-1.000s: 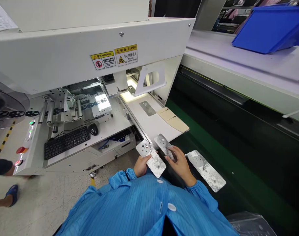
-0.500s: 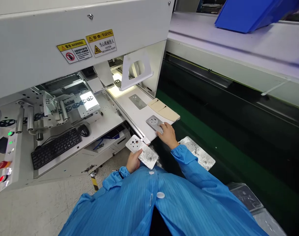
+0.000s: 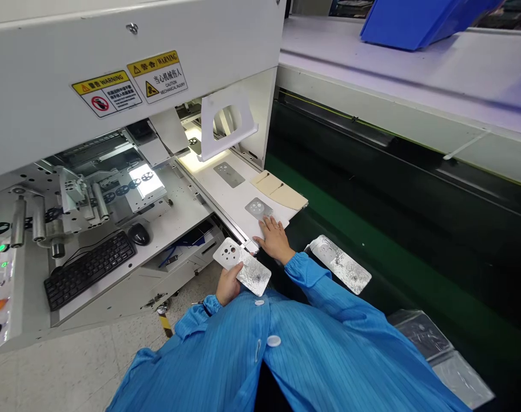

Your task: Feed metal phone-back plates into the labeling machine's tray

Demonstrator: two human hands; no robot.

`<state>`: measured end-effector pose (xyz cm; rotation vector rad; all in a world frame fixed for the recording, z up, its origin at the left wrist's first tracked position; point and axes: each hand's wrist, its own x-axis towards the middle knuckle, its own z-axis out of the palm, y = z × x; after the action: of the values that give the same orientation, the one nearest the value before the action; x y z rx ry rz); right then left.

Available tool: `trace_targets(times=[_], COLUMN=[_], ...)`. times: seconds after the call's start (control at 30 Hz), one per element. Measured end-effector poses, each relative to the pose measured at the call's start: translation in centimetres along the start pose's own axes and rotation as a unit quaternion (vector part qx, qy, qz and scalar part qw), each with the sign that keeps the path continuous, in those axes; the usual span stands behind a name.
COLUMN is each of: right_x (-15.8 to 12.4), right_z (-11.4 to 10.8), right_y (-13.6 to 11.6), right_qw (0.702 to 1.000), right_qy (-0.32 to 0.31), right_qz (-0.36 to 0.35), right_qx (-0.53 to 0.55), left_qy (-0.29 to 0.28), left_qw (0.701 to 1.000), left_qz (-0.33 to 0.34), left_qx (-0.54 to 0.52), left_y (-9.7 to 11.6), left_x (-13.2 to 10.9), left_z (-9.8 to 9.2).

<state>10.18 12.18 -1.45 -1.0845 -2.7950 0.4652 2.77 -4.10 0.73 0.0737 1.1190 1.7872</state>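
Observation:
My left hand point(image 3: 228, 284) is closed on the near end of a silvery plate with holes point(image 3: 242, 265), held tilted in front of my chest. My right hand point(image 3: 275, 239) lies flat with fingers stretched out on the near end of another silvery plate point(image 3: 258, 208), which rests on the machine's white feed tray point(image 3: 226, 197). A further grey plate point(image 3: 229, 174) lies deeper on that tray near the lit opening. Both arms wear blue sleeves.
A beige pad point(image 3: 279, 190) sits at the tray's right edge. One more silvery plate point(image 3: 339, 264) lies on the dark green conveyor point(image 3: 397, 240). Keyboard point(image 3: 88, 269) and mouse point(image 3: 138, 233) sit left. A blue bin point(image 3: 418, 23) stands far right; bagged plates point(image 3: 432, 337) lie near right.
My right hand carried its plate forward from in front of me and set it flat on the feed tray, sliding it deeper. The left hand kept holding its plate. The view shifted right.

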Motion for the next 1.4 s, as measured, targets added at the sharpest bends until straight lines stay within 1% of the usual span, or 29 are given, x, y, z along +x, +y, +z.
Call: trace_targets(times=[0.2,0.37,0.5,0.7,0.87,1.1,1.2,1.3,1.33,1.4], right_x=[1.5,2.1,2.3,2.6,2.6,2.1,0.9,-1.3,-2.2,-4.0], right_z=[0.1,0.1,-0.1,-0.3,-0.3,-0.8,-1.4,-2.0,-2.1,-2.3], right_y=[-0.3,-0.2,-0.2,-0.1,0.1,0.1,-0.4,-1.3,-1.7,-2.2], right_qw=[1.0,0.999,0.999,0.999,0.999,1.0,0.998,0.983,0.975,0.956], right_qy=[0.0,-0.003,-0.008,-0.013,-0.012,0.01,0.044,0.076,0.075,0.053], right_qz=[0.02,0.025,0.031,0.041,0.038,0.025,-0.001,-0.044,-0.051,-0.044], right_qx=[-0.01,-0.02,-0.022,-0.025,-0.029,-0.008,0.04,0.159,0.205,0.286], left_qy=[0.005,0.015,0.02,0.009,0.013,0.01,0.014,0.019,0.021,0.03], left_qw=[1.0,1.0,1.0,1.0,1.0,1.0,1.0,0.999,0.998,0.996], left_qz=[-0.006,-0.007,-0.003,0.002,0.002,0.002,-0.005,-0.013,-0.016,-0.023], left_qx=[0.003,-0.007,-0.017,0.004,0.004,-0.003,-0.018,-0.041,-0.054,-0.081], left_y=[0.3,0.7,0.6,0.6,0.7,0.5,0.5,0.4,0.4,0.4], left_x=[0.0,-0.1,0.0,0.1,0.1,0.1,0.2,0.3,0.3,0.3], left_z=[0.2,0.3,0.2,0.0,0.0,-0.1,-0.2,-0.2,-0.2,-0.1])
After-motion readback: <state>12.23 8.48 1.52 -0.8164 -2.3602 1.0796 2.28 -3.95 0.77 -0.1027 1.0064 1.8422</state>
